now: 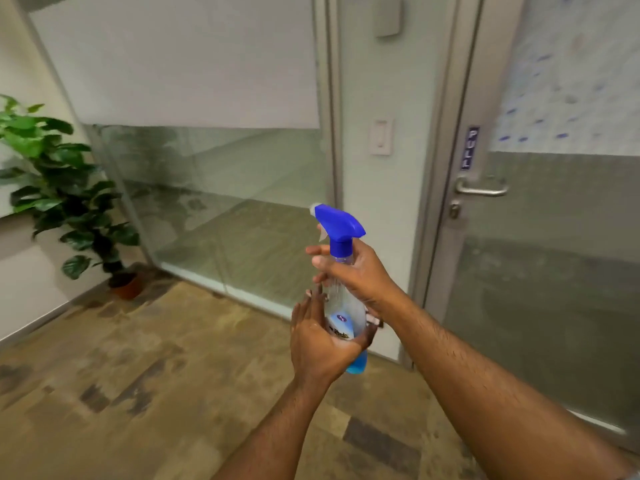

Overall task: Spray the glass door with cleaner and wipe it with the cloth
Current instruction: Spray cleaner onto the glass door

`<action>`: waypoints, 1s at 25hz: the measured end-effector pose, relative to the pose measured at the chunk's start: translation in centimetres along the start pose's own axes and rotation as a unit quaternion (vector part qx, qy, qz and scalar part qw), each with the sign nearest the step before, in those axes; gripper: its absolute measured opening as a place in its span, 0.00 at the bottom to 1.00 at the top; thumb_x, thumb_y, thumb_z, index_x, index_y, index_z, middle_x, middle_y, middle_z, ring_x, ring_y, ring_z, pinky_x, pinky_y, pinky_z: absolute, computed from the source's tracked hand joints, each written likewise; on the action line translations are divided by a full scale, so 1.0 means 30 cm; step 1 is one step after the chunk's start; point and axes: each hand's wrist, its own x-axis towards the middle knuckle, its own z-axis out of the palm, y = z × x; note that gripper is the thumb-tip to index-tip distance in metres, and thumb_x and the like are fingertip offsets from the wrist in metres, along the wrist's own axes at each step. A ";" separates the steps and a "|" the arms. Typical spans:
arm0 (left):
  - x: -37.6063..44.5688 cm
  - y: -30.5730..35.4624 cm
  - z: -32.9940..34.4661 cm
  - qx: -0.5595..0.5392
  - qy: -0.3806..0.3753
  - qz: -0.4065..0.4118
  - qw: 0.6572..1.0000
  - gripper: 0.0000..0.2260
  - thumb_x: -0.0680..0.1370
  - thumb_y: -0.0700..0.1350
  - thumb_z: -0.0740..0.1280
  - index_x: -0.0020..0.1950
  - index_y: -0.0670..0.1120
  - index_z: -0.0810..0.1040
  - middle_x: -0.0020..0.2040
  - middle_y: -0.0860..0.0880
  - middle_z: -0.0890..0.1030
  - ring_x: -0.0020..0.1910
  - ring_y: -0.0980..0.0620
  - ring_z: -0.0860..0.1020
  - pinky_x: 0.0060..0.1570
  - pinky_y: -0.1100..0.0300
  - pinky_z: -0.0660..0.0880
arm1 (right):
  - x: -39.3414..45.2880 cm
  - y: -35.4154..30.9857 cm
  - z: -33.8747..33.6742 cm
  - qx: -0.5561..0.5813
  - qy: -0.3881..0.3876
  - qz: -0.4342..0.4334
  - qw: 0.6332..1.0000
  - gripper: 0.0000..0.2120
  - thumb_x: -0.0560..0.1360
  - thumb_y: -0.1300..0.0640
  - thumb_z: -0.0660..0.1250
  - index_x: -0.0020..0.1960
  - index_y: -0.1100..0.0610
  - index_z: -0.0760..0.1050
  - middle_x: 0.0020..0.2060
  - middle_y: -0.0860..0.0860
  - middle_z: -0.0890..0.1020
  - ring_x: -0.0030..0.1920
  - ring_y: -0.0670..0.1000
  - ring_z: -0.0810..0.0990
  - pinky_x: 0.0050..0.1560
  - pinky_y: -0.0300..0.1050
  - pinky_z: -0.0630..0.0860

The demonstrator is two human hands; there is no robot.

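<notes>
A clear spray bottle (341, 233) with a blue trigger head and a little blue liquid at its bottom stands upright between my hands. My right hand (360, 277) grips its neck just under the blue head, nozzle pointing left. My left hand (320, 336) cups the lower body of the bottle from the left. The glass door (561, 237) with a metal frame, lever handle (481, 188) and a blue "PULL" sign (470, 147) is to the right, frosted in its upper part. No cloth is in view.
A fixed glass wall panel (221, 174) fills the left and middle behind the bottle. A potted green plant (65, 199) stands in the left corner. A wall switch (381, 137) sits on the pillar between panel and door. Patterned carpet floor (138, 375) lies below.
</notes>
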 end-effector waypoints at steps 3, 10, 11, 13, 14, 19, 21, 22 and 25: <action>0.065 0.141 0.180 -0.021 -0.049 0.071 0.996 0.49 0.60 0.69 0.73 0.76 0.47 0.67 0.71 0.50 0.74 0.72 0.52 0.68 0.73 0.50 0.64 | 0.031 -0.030 -0.244 -0.029 0.059 -0.022 0.998 0.17 0.75 0.63 0.70 0.63 0.57 0.74 0.56 0.53 0.83 0.36 0.52 0.81 0.43 0.49 0.81; 0.263 0.409 0.564 -0.034 -0.217 0.188 0.957 0.54 0.61 0.74 0.69 0.80 0.55 0.51 0.79 0.58 0.59 0.78 0.58 0.55 0.77 0.54 0.56 | 0.113 -0.070 -0.709 -0.110 0.262 0.001 0.959 0.09 0.73 0.53 0.73 0.51 0.54 0.78 0.41 0.55 0.84 0.34 0.55 0.85 0.47 0.58 0.83; 0.302 0.437 0.616 -0.032 -0.238 0.216 0.946 0.54 0.62 0.75 0.68 0.81 0.58 0.47 0.79 0.61 0.55 0.78 0.59 0.53 0.77 0.54 0.54 | 0.128 -0.073 -0.774 -0.131 0.284 -0.001 0.950 0.08 0.74 0.51 0.72 0.50 0.53 0.78 0.38 0.54 0.84 0.36 0.55 0.85 0.48 0.58 0.83; 0.396 0.490 0.718 -0.021 -0.272 0.291 0.917 0.51 0.66 0.76 0.65 0.79 0.62 0.40 0.79 0.64 0.48 0.78 0.61 0.45 0.78 0.52 0.49 | 0.169 -0.093 -0.907 -0.162 0.324 -0.014 0.932 0.08 0.72 0.48 0.72 0.47 0.51 0.79 0.35 0.51 0.84 0.37 0.55 0.85 0.48 0.59 0.82; 0.459 0.515 0.776 -0.014 -0.272 0.332 0.903 0.48 0.69 0.76 0.62 0.79 0.62 0.38 0.80 0.63 0.44 0.78 0.62 0.40 0.78 0.51 0.46 | 0.201 -0.113 -0.979 -0.171 0.343 -0.024 0.923 0.08 0.72 0.47 0.73 0.46 0.51 0.79 0.35 0.50 0.84 0.37 0.55 0.85 0.47 0.59 0.82; 0.857 0.682 0.999 0.036 -0.176 0.436 0.882 0.41 0.74 0.76 0.42 0.79 0.55 0.35 0.78 0.59 0.31 0.76 0.60 0.31 0.78 0.51 0.38 | 0.384 -0.286 -1.265 -0.223 0.396 -0.059 0.889 0.07 0.75 0.51 0.71 0.49 0.54 0.78 0.37 0.53 0.84 0.34 0.52 0.85 0.44 0.52 0.82; 1.032 0.804 1.046 0.045 -0.121 0.450 0.884 0.41 0.72 0.76 0.35 0.78 0.54 0.33 0.77 0.59 0.29 0.76 0.59 0.30 0.75 0.56 0.31 | 0.479 -0.376 -1.349 -0.243 0.401 -0.081 0.880 0.08 0.75 0.51 0.71 0.51 0.54 0.77 0.40 0.53 0.84 0.34 0.51 0.85 0.43 0.48 0.82; 1.121 0.873 1.060 0.043 -0.092 0.461 0.882 0.41 0.72 0.76 0.34 0.78 0.54 0.33 0.77 0.59 0.29 0.76 0.59 0.30 0.74 0.59 0.29 | 0.529 -0.425 -1.387 -0.249 0.402 -0.093 0.876 0.09 0.75 0.51 0.71 0.52 0.53 0.77 0.41 0.53 0.84 0.35 0.51 0.85 0.42 0.46 0.82; 1.378 1.071 1.083 0.021 -0.012 0.468 0.883 0.41 0.74 0.75 0.35 0.79 0.52 0.34 0.78 0.56 0.31 0.77 0.58 0.32 0.76 0.57 0.34 | 0.669 -0.587 -1.484 -0.242 0.409 -0.150 0.867 0.10 0.75 0.51 0.71 0.53 0.54 0.77 0.42 0.54 0.84 0.36 0.52 0.85 0.41 0.45 0.83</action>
